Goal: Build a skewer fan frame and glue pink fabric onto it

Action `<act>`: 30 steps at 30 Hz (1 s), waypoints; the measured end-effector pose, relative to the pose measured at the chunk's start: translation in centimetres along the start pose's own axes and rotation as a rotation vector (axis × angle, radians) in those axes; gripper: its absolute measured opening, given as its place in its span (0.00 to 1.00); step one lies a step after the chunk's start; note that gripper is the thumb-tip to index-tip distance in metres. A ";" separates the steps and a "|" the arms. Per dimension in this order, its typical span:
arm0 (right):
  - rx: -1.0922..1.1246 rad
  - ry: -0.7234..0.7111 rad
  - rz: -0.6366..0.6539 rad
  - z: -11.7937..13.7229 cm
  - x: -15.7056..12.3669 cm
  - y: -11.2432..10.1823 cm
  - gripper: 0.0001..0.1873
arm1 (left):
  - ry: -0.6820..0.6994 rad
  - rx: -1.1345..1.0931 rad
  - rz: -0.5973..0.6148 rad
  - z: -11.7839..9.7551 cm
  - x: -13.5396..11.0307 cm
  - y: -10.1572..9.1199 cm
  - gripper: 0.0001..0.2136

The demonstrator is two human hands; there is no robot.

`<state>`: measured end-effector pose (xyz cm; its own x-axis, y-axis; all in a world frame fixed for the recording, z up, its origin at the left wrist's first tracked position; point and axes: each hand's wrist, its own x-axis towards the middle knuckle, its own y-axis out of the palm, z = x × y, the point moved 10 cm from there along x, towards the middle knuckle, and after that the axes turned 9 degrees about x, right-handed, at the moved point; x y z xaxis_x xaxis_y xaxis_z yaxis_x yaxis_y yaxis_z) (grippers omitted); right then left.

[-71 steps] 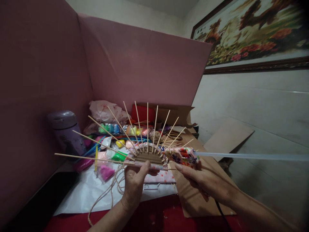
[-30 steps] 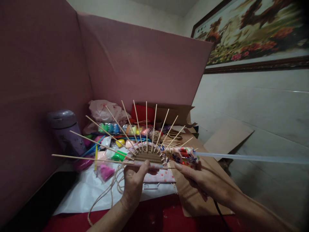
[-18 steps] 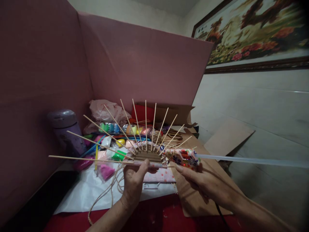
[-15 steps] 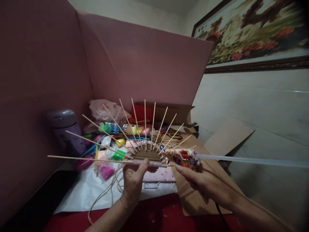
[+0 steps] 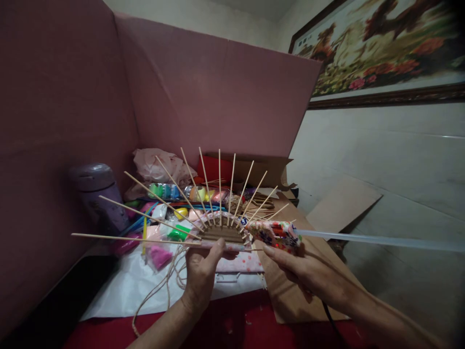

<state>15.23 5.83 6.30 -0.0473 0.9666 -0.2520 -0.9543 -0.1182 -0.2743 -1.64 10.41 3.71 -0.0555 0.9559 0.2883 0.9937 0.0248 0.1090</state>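
My left hand (image 5: 204,266) grips a half-round piece of cardboard (image 5: 218,234) by its lower edge, thumb on the face. Its rim is trimmed in pale patterned material, and several thin wooden sticks (image 5: 219,184) fan out from it. In my right hand (image 5: 294,266) is a hot glue gun (image 5: 278,233) covered in flowered material. A long translucent glue stick (image 5: 363,239) runs out of its back to the right, and a dark cord hangs below. The gun's front end lies close to the cardboard's right corner; whether they touch I cannot tell.
Bags of coloured clay (image 5: 178,232) lie behind my left hand, beside a purple flask (image 5: 98,198). Twine (image 5: 167,286) loops over a white sheet (image 5: 127,291). Brown cardboard (image 5: 294,300) lies under my right hand. Pink panels (image 5: 218,97) stand around the back and left.
Almost nothing differs. Both hands keep their hold on the cardboard and the glue gun, with only a very slight shift of the sticks in view.
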 end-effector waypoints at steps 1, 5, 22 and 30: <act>-0.015 0.013 -0.008 -0.2 0.0 -0.1 0.24 | 0.001 -0.008 -0.004 0.0 0.0 0.0 0.11; -0.031 0.052 -0.026 -0.8 -0.1 -0.3 0.23 | -0.008 -0.025 -0.004 0.3 0.0 0.0 0.10; -0.024 0.139 -0.016 -1.2 -0.1 0.1 0.20 | -0.012 0.033 0.013 0.0 -0.1 0.0 0.13; -0.027 0.119 -0.001 -1.2 0.1 0.2 0.22 | 0.001 0.037 0.004 0.0 -0.1 -0.1 0.12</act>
<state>15.39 5.61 5.13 -0.0095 0.9329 -0.3600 -0.9459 -0.1251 -0.2993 -1.73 10.29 3.71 -0.0519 0.9559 0.2892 0.9969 0.0322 0.0723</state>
